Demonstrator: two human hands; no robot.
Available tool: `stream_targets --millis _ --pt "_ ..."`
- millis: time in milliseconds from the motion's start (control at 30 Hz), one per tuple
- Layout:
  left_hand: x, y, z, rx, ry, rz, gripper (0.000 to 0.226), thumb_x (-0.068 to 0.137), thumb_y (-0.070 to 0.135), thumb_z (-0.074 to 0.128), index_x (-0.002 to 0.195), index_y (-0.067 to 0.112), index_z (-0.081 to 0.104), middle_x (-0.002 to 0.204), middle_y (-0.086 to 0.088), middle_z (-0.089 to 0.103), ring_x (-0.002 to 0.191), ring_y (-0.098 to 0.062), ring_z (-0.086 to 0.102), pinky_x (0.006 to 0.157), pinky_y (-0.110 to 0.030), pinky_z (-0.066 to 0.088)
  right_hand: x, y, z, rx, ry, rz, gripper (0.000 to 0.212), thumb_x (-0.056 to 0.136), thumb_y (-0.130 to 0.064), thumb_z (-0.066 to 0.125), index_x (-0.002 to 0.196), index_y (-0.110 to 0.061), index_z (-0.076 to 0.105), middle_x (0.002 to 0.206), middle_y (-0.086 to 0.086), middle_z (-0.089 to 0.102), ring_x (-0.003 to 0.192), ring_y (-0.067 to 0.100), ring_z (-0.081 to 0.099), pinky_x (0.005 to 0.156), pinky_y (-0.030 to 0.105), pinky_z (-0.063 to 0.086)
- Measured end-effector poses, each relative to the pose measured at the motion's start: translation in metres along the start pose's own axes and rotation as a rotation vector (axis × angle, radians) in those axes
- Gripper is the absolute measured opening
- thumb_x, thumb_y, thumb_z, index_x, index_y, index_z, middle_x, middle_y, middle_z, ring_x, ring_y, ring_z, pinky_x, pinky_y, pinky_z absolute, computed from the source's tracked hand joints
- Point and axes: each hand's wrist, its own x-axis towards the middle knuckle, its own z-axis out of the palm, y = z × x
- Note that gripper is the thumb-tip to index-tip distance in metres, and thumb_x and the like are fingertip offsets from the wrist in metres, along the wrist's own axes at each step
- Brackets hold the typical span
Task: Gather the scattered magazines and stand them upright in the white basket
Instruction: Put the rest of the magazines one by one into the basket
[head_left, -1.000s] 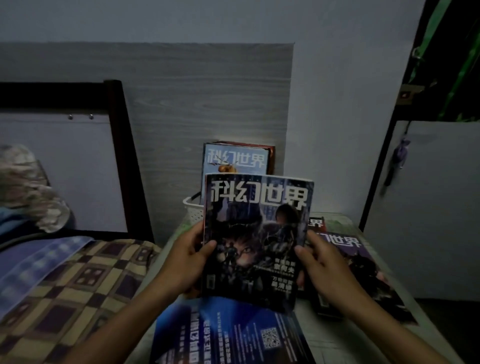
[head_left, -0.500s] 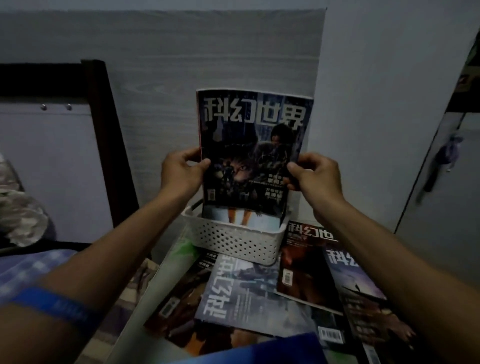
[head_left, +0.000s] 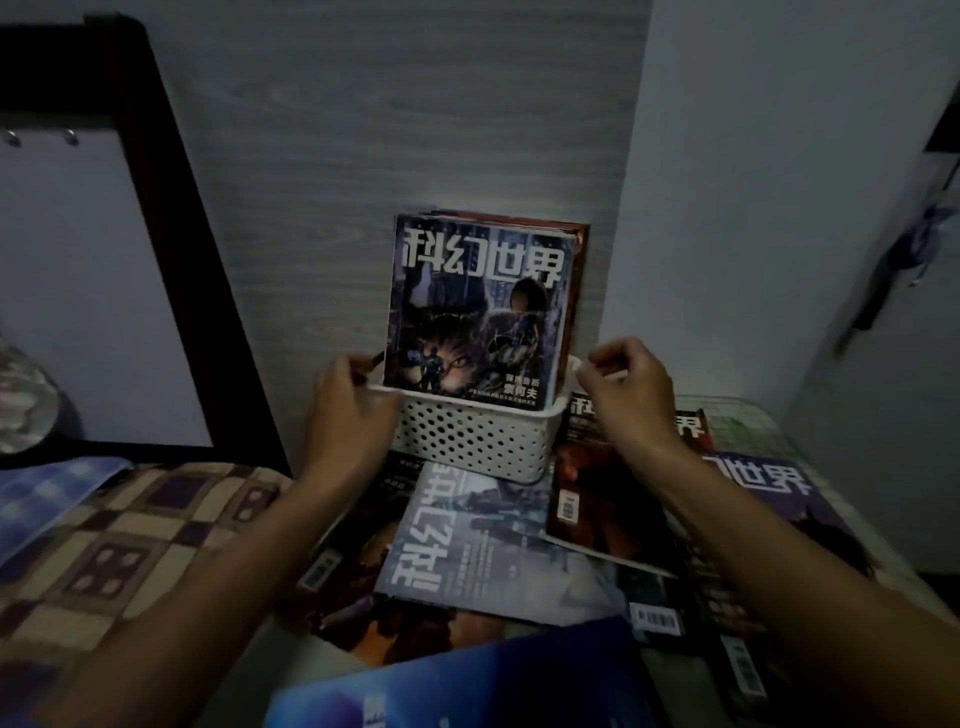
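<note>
Several loose magazines lie flat and overlapping on the counter (head_left: 737, 415) in my feed; the biggest thing I see beside it is the bed with its brown-and-cream checked cover (head_left: 130, 530) on the left. Among the flat ones, a pale grey-blue magazine (head_left: 483, 545) sits in the middle, a dark red-brown magazine (head_left: 597, 499) just right of it, and a glossy blue magazine (head_left: 467, 686) nearest me. Behind them the white perforated plastic basket (head_left: 478, 441) stands against the wall, with a dark-covered magazine bearing a cat's face (head_left: 478, 312) upright at its front and others behind it. My left hand (head_left: 348, 415) is at the basket's left end and my right hand (head_left: 628, 389) at its right corner, both with fingers loosely curled, gripping nothing I can make out.
</note>
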Motion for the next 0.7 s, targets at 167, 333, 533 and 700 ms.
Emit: stream_targets --millis 167,333,533,700 --pt "-0.072 -0.021 -0.004 0.502 -0.507 -0.118 0.064 0.077 0.062 0.060 0.127 0.024 0.049 0.128 -0.009 0.060 0.113 -0.031 0.058 0.093 -0.046 0.050 -0.031 0.067 -0.046 -0.794 -0.556 -0.032 0.068 0.092 -0.059 0.047 0.147 -0.022 0.036 0.155 0.008 0.037 0.140 0.029 0.034 0.115 0.044 0.027" --pt "-0.055 -0.013 -0.014 0.316 -0.462 -0.361 0.062 0.072 0.051 0.078 0.117 0.011 0.065 0.123 -0.014 0.068 0.109 -0.031 0.064 0.096 -0.042 0.051 -0.067 0.081 -0.050 -0.905 -0.685 -0.086 0.096 0.071 -0.087 -0.002 0.154 -0.039 0.010 0.165 -0.007 0.003 0.151 0.023 -0.002 0.118 0.047 -0.002" --pt "-0.079 -0.012 -0.015 0.445 -0.444 -0.283 0.050 0.081 0.055 0.069 0.103 0.011 0.061 0.109 -0.012 0.069 0.093 -0.027 0.063 0.076 -0.034 0.049 -0.096 0.071 -0.059 -0.868 -0.670 -0.147 0.105 0.064 -0.092 -0.007 0.153 -0.039 0.012 0.165 -0.008 0.007 0.151 0.019 -0.002 0.118 0.044 -0.002" --pt "-0.090 -0.019 -0.028 0.127 -0.497 -0.448 0.036 0.077 0.033 0.081 0.090 0.003 0.067 0.094 -0.015 0.074 0.080 -0.025 0.067 0.070 -0.033 0.053 -0.111 0.066 -0.073 -0.838 -0.720 -0.161 0.105 0.067 -0.095 0.010 0.154 -0.038 0.011 0.165 -0.009 0.005 0.150 0.018 -0.003 0.118 0.044 -0.003"
